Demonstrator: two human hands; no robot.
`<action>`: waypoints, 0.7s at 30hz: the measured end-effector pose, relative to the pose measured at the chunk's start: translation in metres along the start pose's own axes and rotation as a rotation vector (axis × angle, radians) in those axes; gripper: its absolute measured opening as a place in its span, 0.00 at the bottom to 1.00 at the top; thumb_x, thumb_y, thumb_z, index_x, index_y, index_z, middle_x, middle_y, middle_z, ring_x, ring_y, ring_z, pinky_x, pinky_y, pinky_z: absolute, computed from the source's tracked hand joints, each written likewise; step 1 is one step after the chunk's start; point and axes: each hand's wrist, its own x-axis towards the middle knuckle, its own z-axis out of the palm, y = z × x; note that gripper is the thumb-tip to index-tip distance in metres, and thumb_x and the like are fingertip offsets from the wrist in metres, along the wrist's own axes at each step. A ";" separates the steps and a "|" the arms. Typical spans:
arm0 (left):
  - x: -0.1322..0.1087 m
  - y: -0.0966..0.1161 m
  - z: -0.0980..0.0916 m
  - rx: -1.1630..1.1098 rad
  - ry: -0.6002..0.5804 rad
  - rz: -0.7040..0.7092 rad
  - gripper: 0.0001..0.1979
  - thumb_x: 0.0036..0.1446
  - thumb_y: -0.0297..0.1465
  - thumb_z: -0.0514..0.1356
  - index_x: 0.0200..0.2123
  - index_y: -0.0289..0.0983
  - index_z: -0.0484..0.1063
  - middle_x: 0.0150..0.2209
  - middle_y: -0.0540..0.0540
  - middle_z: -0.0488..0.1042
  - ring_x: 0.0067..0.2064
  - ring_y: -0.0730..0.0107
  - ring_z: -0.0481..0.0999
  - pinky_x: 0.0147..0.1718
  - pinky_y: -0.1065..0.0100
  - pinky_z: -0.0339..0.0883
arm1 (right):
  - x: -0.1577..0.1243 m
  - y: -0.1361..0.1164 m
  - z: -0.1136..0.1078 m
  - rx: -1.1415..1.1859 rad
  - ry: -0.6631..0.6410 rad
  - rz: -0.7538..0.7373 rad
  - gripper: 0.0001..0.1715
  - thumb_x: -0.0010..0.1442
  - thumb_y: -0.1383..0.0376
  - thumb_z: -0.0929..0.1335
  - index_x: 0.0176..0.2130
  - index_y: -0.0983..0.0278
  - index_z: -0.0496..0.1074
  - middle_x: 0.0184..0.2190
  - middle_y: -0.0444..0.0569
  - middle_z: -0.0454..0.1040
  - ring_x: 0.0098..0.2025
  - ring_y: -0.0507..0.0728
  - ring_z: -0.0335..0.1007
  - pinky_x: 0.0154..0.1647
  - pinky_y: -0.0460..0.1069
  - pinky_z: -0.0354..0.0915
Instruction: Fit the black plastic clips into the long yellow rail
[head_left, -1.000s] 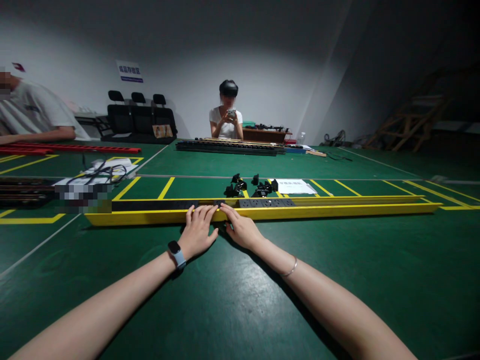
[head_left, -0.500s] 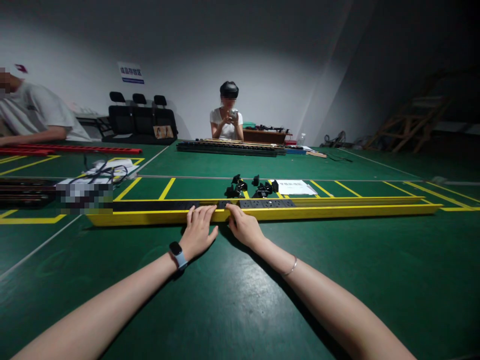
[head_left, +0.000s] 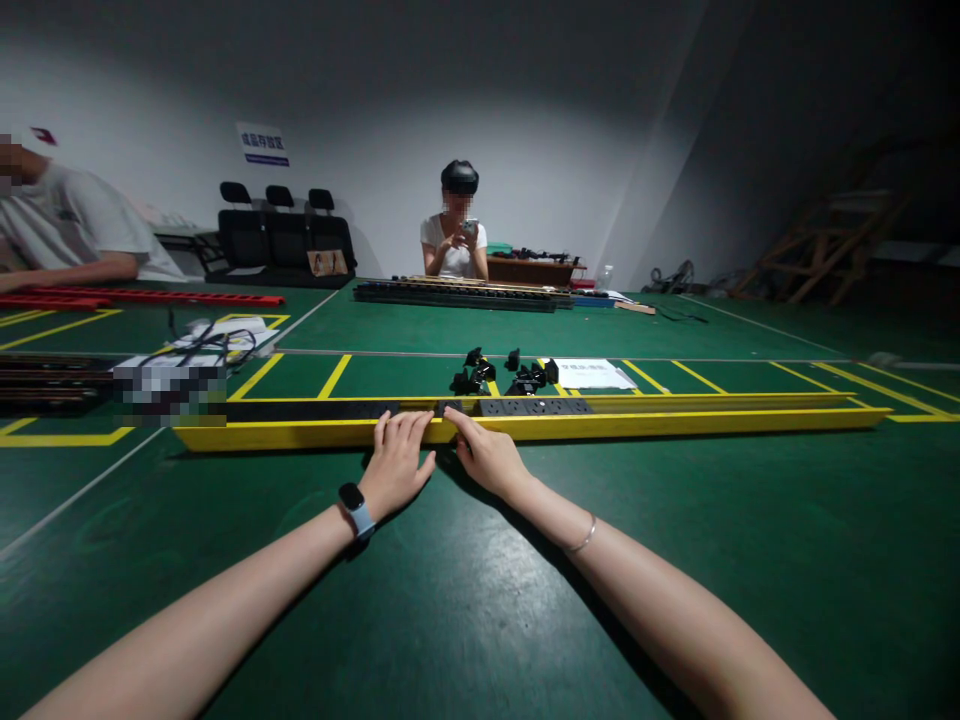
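Note:
A long yellow channel [head_left: 660, 427] lies across the green table, with black socket modules [head_left: 534, 407] set in a row inside it. My left hand [head_left: 401, 455], wearing a watch, rests its outstretched fingers over the channel's near wall, the thumb held apart. Close beside it, my right hand [head_left: 487, 455] is closed at the near wall, its forefinger reaching over onto a black socket module [head_left: 450, 407]. The folded fingers hide whatever lies beneath them. Left of my hands, a dark strip [head_left: 300, 412] fills the channel. Loose black parts [head_left: 476, 378] lie just behind.
A white paper sheet [head_left: 598, 374] lies behind the channel. At left are cables [head_left: 217, 340] on papers and dark bars [head_left: 56, 385]. Red rails [head_left: 165, 298] lie before a person at far left. Another person holding a phone sits behind stacked dark rails [head_left: 457, 293].
My right forefinger has shifted slightly left and stretched out further over the socket module. My left hand stays in place on the channel.

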 end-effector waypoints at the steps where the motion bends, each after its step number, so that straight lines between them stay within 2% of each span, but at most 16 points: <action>1: 0.000 0.000 0.000 0.002 -0.001 -0.001 0.26 0.58 0.32 0.53 0.60 0.36 0.55 0.54 0.40 0.66 0.56 0.55 0.61 0.61 0.48 0.43 | 0.000 0.000 0.001 0.008 0.010 0.003 0.32 0.61 0.71 0.59 0.63 0.58 0.52 0.60 0.46 0.63 0.49 0.54 0.72 0.47 0.49 0.69; 4: 0.000 0.000 -0.001 0.011 -0.005 0.000 0.26 0.58 0.32 0.53 0.60 0.36 0.55 0.54 0.40 0.66 0.56 0.55 0.61 0.61 0.48 0.43 | 0.000 0.002 0.004 0.019 0.032 0.025 0.30 0.61 0.71 0.59 0.62 0.58 0.55 0.58 0.45 0.66 0.48 0.53 0.73 0.48 0.49 0.68; 10: 0.000 0.000 -0.001 0.011 0.001 0.005 0.26 0.58 0.32 0.53 0.60 0.36 0.55 0.54 0.39 0.67 0.56 0.55 0.62 0.61 0.47 0.44 | 0.002 0.003 0.006 -0.035 0.060 0.068 0.26 0.63 0.68 0.58 0.60 0.58 0.59 0.54 0.46 0.70 0.44 0.54 0.75 0.42 0.47 0.68; 16: 0.000 -0.001 -0.001 0.008 0.004 -0.001 0.26 0.58 0.31 0.53 0.60 0.36 0.55 0.54 0.40 0.67 0.56 0.56 0.62 0.62 0.48 0.44 | 0.000 0.011 0.004 -0.069 0.130 0.148 0.21 0.65 0.67 0.57 0.55 0.59 0.66 0.44 0.47 0.77 0.37 0.54 0.76 0.38 0.46 0.67; 19: 0.000 -0.001 0.000 0.008 0.007 -0.003 0.26 0.58 0.31 0.53 0.60 0.36 0.56 0.54 0.40 0.66 0.56 0.56 0.62 0.62 0.48 0.44 | -0.003 0.013 0.003 -0.045 0.137 0.104 0.23 0.64 0.68 0.57 0.57 0.60 0.63 0.51 0.47 0.74 0.43 0.54 0.75 0.41 0.47 0.68; 21: 0.000 -0.001 0.000 0.010 0.009 -0.002 0.26 0.58 0.32 0.53 0.60 0.36 0.56 0.54 0.40 0.66 0.56 0.55 0.62 0.62 0.48 0.44 | -0.005 0.012 0.003 -0.016 0.115 0.046 0.28 0.63 0.69 0.57 0.61 0.60 0.56 0.58 0.48 0.67 0.49 0.54 0.72 0.45 0.48 0.69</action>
